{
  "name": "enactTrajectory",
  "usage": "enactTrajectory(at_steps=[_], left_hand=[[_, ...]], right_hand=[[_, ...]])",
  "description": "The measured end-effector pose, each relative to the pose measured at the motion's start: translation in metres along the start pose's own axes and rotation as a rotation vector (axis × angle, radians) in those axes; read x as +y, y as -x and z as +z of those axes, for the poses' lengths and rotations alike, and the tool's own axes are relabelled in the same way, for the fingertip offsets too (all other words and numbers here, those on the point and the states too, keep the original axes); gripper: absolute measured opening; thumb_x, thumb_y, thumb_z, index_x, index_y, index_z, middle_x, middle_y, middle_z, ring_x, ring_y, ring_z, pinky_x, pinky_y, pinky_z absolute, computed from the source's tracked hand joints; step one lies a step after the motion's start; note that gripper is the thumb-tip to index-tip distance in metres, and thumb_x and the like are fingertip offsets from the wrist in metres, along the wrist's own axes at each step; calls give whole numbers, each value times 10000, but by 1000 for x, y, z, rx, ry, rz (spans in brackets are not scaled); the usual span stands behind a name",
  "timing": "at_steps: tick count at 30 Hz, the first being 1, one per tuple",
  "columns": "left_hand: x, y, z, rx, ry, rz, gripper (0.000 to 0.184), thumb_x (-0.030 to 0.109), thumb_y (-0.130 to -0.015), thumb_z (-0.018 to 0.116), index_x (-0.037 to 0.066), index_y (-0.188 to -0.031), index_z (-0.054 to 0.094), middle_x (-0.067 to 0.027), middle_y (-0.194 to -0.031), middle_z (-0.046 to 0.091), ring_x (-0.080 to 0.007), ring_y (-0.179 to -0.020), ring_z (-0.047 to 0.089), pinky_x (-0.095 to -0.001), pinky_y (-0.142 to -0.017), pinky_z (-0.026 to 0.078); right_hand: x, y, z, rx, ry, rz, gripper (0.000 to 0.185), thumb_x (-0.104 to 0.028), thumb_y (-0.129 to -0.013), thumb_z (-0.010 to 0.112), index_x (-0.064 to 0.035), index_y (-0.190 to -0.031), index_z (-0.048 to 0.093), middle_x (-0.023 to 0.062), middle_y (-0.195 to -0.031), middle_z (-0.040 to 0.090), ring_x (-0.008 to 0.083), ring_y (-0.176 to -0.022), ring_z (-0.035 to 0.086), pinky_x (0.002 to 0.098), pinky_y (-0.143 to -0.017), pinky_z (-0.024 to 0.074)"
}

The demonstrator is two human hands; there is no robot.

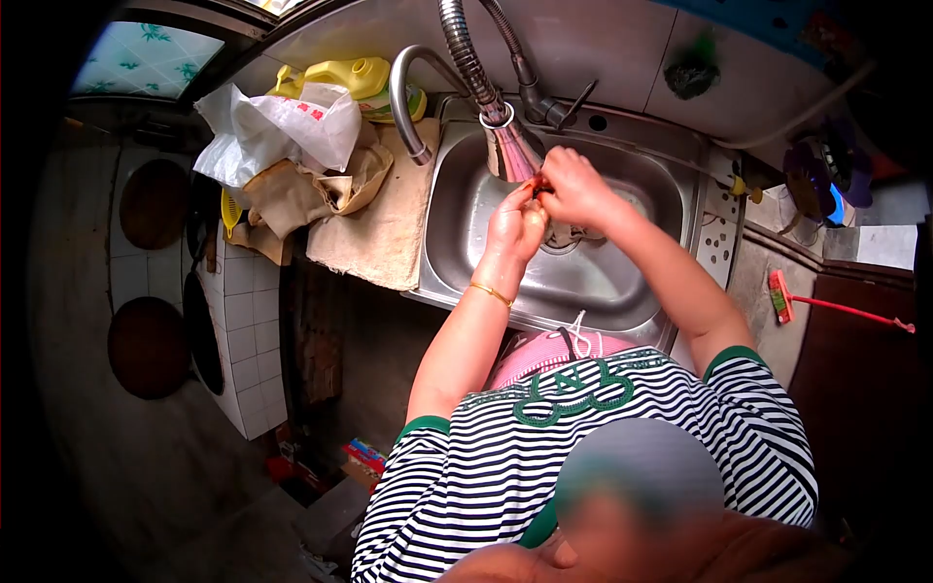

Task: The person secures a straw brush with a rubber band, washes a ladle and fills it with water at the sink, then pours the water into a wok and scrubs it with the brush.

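Both hands meet over the steel sink [612,282], just below the flared metal spray head [510,148] of the faucet. My left hand [517,225], with a gold bracelet [493,293] at its wrist, has its fingers closed around a small dark reddish thing [534,191] that I cannot make out. My right hand [575,185] pinches at the same small thing from the right, its fingers bent and touching my left fingertips. Most of what they hold is hidden between the fingers. The drain lies beneath the hands, partly covered by them.
Left of the sink, a tan cloth [364,238] bears a white plastic bag [277,131] and crumpled brown bags. A yellow jug [350,76] stands behind them. A curved steel tap [400,92] rises at the sink's left corner. A red-handled brush [782,296] is at right.
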State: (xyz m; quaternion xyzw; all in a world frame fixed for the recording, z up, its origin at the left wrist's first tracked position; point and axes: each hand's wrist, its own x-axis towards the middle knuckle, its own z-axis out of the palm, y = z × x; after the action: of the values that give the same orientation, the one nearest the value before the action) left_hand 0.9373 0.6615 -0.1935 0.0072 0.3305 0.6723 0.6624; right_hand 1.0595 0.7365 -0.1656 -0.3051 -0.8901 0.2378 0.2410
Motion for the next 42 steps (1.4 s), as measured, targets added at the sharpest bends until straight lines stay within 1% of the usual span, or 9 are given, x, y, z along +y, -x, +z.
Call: enactTrajectory(at_steps=[5, 12, 18, 20, 29, 34, 35, 38, 42], left_hand=[[-5, 7, -2, 96, -166, 31, 178, 39, -902, 420, -59, -1000, 532, -150, -991, 591, -248, -904, 604, -349, -834, 500], [23, 12, -9, 290, -561, 47, 130, 152, -872, 573, 50, -951, 588, -52, -895, 604, -169, -767, 589, -289, -653, 479], [12, 13, -5, 177, -458, 24, 229, 219, -884, 558, 97, -1071, 610, -9, -1004, 600, -122, -834, 538, -288, -735, 422], [10, 15, -1, 219, -419, 35, 255, 240, -896, 534, 120, -1113, 591, -7, -1074, 590, -123, -907, 530, -311, -789, 397], [2, 21, 4, 300, -582, 225, 283, 239, -894, 524, 110, -1139, 585, 17, -1115, 579, -80, -967, 499, -304, -805, 371], [8, 9, -17, 275, -762, 370, 192, 133, -868, 525, -5, -948, 631, -59, -881, 632, -96, -739, 577, -217, -619, 409], [13, 8, -20, 298, -845, 379, 180, 118, -864, 522, -12, -925, 630, -62, -846, 631, -101, -694, 578, -219, -600, 410], [20, 3, -26, 399, -864, 372, 144, 83, -850, 512, -11, -856, 622, -57, -749, 621, -115, -582, 561, -228, -532, 406], [30, -8, -46, 537, -794, 329, 135, 85, -847, 516, -7, -832, 615, -56, -747, 615, -119, -566, 546, -234, -503, 402]], right_hand=[[7, 8, 30, 107, -53, 35, 81, -101, -745, 544, -50, -809, 542, 137, -822, 549, 338, -834, 524, 423, -746, 435], [28, 8, 22, -6, -977, 629, 107, -121, -847, 529, -16, -846, 512, 52, -729, 574, 118, -625, 548, 293, -572, 483], [-1, 8, 18, -238, -983, 447, 318, -220, -822, 609, -1, -1049, 568, 118, -986, 600, 178, -929, 572, 301, -837, 443], [-8, 10, 23, -245, -1059, 469, 367, -304, -854, 563, -77, -1138, 516, 18, -1003, 567, 92, -863, 497, 235, -646, 415], [-10, 3, 34, -317, -1341, 690, 215, -263, -859, 537, -108, -1005, 564, -27, -837, 538, 62, -644, 435, 219, -532, 335], [8, 10, 56, -318, -1033, 594, 194, -223, -837, 503, -62, -834, 611, 32, -685, 552, 85, -585, 454, 261, -480, 335], [7, 12, 56, -292, -984, 544, 191, -217, -871, 473, -70, -843, 591, -30, -719, 533, 52, -587, 410, 228, -493, 340], [4, 18, 52, -262, -806, 492, 248, -212, -846, 453, -10, -830, 596, 121, -745, 615, 215, -674, 567, 344, -603, 434], [19, 33, 77, -203, -602, 322, 245, -214, -873, 436, 0, -866, 555, 177, -806, 615, 331, -768, 590, 403, -682, 454]])
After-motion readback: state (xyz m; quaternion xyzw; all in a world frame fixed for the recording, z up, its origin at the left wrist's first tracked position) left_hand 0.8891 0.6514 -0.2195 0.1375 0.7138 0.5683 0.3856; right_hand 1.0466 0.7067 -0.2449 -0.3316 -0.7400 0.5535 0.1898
